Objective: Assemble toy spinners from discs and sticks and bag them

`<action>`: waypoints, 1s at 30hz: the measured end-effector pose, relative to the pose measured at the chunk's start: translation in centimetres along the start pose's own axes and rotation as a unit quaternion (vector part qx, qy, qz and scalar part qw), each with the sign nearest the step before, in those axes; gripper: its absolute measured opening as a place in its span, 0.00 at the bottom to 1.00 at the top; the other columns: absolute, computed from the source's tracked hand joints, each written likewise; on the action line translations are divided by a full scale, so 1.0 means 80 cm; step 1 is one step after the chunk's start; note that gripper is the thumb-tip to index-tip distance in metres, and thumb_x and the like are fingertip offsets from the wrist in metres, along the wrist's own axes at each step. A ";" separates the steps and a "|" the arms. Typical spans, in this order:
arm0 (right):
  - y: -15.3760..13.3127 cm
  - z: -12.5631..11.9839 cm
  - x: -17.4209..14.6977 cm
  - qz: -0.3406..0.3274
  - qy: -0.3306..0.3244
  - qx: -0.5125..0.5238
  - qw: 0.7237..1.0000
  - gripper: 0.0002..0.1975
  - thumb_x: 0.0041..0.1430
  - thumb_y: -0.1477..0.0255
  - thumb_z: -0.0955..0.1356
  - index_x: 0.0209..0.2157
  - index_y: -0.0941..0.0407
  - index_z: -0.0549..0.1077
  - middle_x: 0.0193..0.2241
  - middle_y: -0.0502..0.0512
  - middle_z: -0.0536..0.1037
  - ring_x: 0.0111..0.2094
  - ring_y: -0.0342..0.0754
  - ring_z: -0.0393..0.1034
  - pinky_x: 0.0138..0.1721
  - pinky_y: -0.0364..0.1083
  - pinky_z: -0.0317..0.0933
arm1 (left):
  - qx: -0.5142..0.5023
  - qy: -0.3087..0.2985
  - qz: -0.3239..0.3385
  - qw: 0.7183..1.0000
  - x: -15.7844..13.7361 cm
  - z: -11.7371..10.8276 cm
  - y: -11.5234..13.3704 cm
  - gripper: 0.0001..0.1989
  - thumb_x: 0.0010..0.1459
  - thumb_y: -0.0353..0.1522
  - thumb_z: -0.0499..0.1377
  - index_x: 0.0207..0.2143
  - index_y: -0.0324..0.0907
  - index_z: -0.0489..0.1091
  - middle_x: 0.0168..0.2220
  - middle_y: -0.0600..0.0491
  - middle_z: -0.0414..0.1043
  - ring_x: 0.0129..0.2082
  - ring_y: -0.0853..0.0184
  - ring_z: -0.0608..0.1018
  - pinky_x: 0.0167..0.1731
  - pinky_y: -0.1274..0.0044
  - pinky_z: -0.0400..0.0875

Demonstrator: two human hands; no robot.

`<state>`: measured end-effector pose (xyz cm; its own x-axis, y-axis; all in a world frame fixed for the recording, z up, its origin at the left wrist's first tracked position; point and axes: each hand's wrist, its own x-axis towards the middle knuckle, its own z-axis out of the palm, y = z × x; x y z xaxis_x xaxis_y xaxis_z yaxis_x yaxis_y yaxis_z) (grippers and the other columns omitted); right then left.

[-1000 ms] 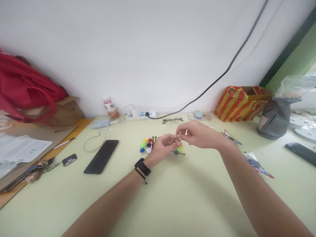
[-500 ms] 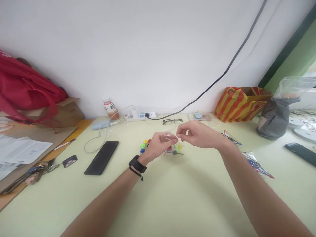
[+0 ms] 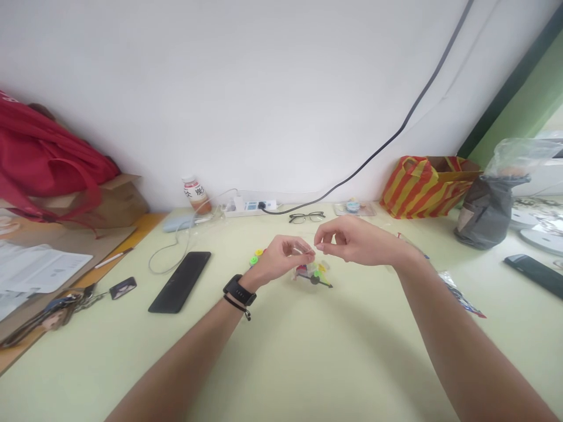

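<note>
My left hand, with a black watch on its wrist, pinches a clear plastic bag between thumb and fingers. Just below it show small colourful parts in red, yellow, green and black; whether they hang in the bag or rest on the table, I cannot tell. Close on the right, my right hand has thumb and fingertips pinched together beside the bag's edge. Anything between those fingertips is too small to make out. Yellow and green round pieces lie behind my left wrist, partly hidden.
A black flat case lies left on the pale table. Glasses, a power strip and a bottle line the wall. A striped bag, grey bag, phone and packet of parts are right.
The colourful parts under my left hand have shifted slightly right and down, and a black-tipped piece shows more. My left wrist has moved a little left; the right hand stays nearly in place.
</note>
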<state>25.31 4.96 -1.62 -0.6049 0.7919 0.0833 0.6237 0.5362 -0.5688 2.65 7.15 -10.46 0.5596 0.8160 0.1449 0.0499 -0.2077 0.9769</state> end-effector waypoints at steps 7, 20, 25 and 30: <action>0.001 -0.001 -0.003 0.050 -0.016 0.033 0.998 0.10 0.65 0.64 0.67 0.37 0.53 0.78 0.36 0.51 0.82 0.19 0.41 0.71 0.24 0.43 0.61 | 0.005 0.058 0.065 0.996 0.002 0.001 0.006 0.16 0.63 0.42 0.66 0.44 0.41 0.84 0.42 0.46 0.84 0.43 0.57 0.83 0.46 0.69 0.77; 0.010 0.023 0.017 -0.005 -0.062 0.069 0.996 0.10 0.62 0.71 0.68 0.42 0.52 0.82 0.43 0.51 0.83 0.20 0.41 0.74 0.26 0.43 0.65 | -0.055 0.226 0.062 0.971 0.004 0.024 0.001 0.16 0.59 0.44 0.69 0.42 0.42 0.85 0.39 0.49 0.84 0.41 0.57 0.83 0.33 0.71 0.81; 0.008 0.033 0.015 -0.020 -0.008 -0.030 0.999 0.09 0.61 0.74 0.69 0.38 0.52 0.83 0.38 0.53 0.84 0.35 0.50 0.77 0.37 0.46 0.63 | -0.089 0.235 0.057 0.966 0.005 0.028 0.000 0.17 0.59 0.44 0.69 0.41 0.40 0.85 0.42 0.46 0.84 0.44 0.54 0.83 0.42 0.66 0.82; 0.008 0.032 0.013 -0.013 -0.013 -0.051 0.999 0.10 0.61 0.76 0.67 0.36 0.53 0.82 0.38 0.54 0.84 0.36 0.50 0.76 0.36 0.46 0.62 | -0.069 0.184 0.055 0.979 0.005 0.013 0.005 0.21 0.59 0.45 0.69 0.47 0.39 0.83 0.47 0.43 0.83 0.49 0.51 0.82 0.46 0.64 0.81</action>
<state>23.80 5.37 -4.01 -0.6325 0.7709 0.0752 0.6544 0.5838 -0.4806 3.75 6.82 -10.16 0.2180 0.9369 0.2731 -0.1204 -0.2519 0.9602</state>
